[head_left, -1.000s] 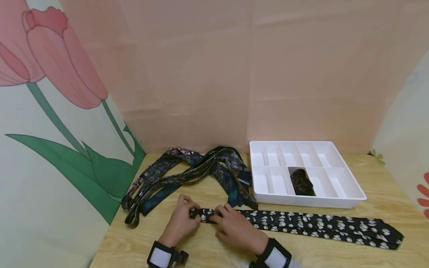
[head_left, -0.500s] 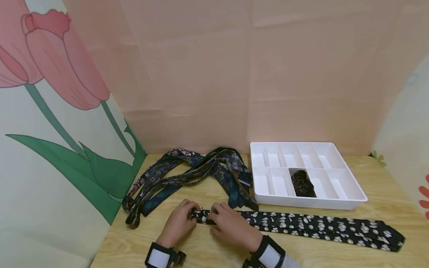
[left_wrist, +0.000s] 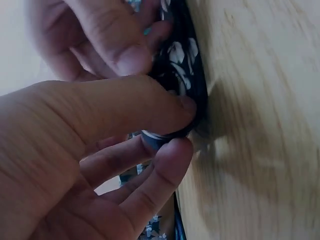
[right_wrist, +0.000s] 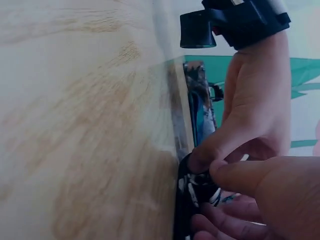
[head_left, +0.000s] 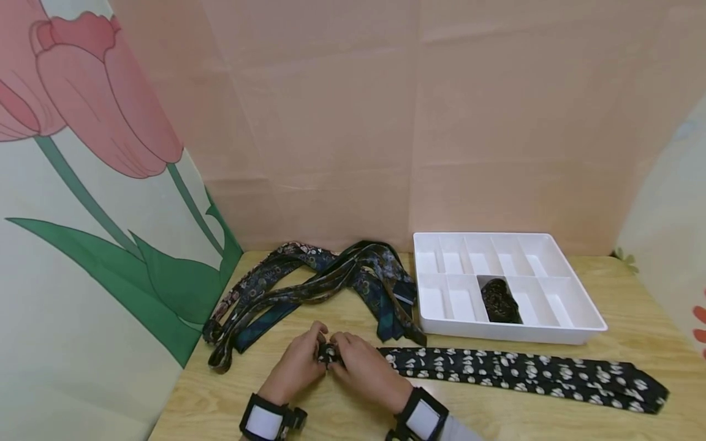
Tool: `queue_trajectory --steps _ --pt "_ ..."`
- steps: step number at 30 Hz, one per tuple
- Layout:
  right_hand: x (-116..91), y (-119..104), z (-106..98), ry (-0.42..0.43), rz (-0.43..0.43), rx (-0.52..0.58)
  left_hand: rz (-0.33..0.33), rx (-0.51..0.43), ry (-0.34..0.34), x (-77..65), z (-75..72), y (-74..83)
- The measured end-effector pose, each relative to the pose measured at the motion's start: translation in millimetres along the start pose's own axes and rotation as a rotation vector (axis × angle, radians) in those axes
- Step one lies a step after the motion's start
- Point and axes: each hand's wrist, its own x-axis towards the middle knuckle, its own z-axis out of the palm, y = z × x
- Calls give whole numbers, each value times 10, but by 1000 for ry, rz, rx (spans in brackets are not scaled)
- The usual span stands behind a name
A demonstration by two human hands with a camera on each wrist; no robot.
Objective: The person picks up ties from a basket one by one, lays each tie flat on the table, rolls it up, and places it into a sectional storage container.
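A black necktie (head_left: 469,364) with white floral-like spots lies lengthwise along the front of the table, its wide end at the right. At its left end the fabric is rolled into a small coil. My left hand (head_left: 295,366) pinches that coil between thumb and fingers, as the left wrist view shows up close on the necktie roll (left_wrist: 182,75). My right hand (head_left: 366,370) is right beside it, thumb and fingers on the same roll (right_wrist: 192,192) from the other side. Both hands hide most of the coil.
Several dark patterned neckties (head_left: 309,285) lie in a loose heap behind my hands. A white compartment tray (head_left: 507,334) stands at the back right, with one dark rolled necktie (head_left: 501,301) in a front-row compartment. A beige sheet (head_left: 331,122) hangs behind the wooden table (head_left: 198,404).
My right hand has moved left along the necktie until it meets the left hand at the rolled end. The left hand has stayed nearly in place.
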Motion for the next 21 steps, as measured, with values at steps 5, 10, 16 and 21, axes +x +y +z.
queue_trajectory --steps 5,10,16,21 --pt "18 39 66 19 26 49 -20 -121 -49 -12 -27 -28" --pt "-4 104 155 119 33 85 -35 -265 -51 -43 -23 -68" --pt "-31 192 207 157 83 34 51 -263 8 -63 38 -86" --pt "-60 225 185 150 55 67 98 -171 7 -35 121 -121"
